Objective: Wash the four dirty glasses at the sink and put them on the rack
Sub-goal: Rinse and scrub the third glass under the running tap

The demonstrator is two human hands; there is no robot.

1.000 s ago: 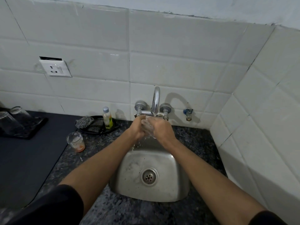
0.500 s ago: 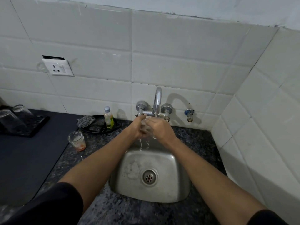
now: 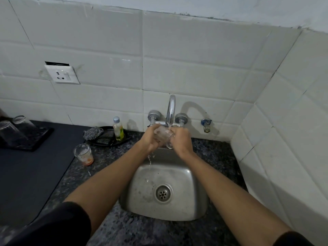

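**Glass held under running tap, one dirty glass waiting on counter**

Both hands meet at the far edge of the sink (image 3: 179, 208), directly below the tap spout (image 3: 171, 108). The left hand (image 3: 150, 139) and the right hand (image 3: 182, 141) hold a clear glass (image 3: 164, 134) between them, the fingers of each curled round its sides. The glass is largely hidden by the hands; whether it is upright or tilted cannot be told. A thin stream of water (image 3: 169, 127) falls from the spout onto the glass, and drops run off below the hands into the steel basin.

A second glass, dirty glass (image 3: 83, 154), stands upright on the speckled counter (image 3: 110, 157) to the left of the sink, well apart from the hands. It shows orange residue at its base and a pale film on its wall.

At the far left, two upturned glasses (image 3: 16, 128) stand on a dark rack (image 3: 38, 139), which lies on a dark mat (image 3: 26, 174).

Between the rack and the tap, against the tiled wall, a black dish (image 3: 106, 141) holds a small bottle (image 3: 118, 128) with a pale cap and a grey scrubber (image 3: 93, 133) resting on its left rim.

A wall socket (image 3: 62, 74) is mounted on the tiles above the counter. A separate small valve (image 3: 205, 124) projects from the wall to the right of the tap.
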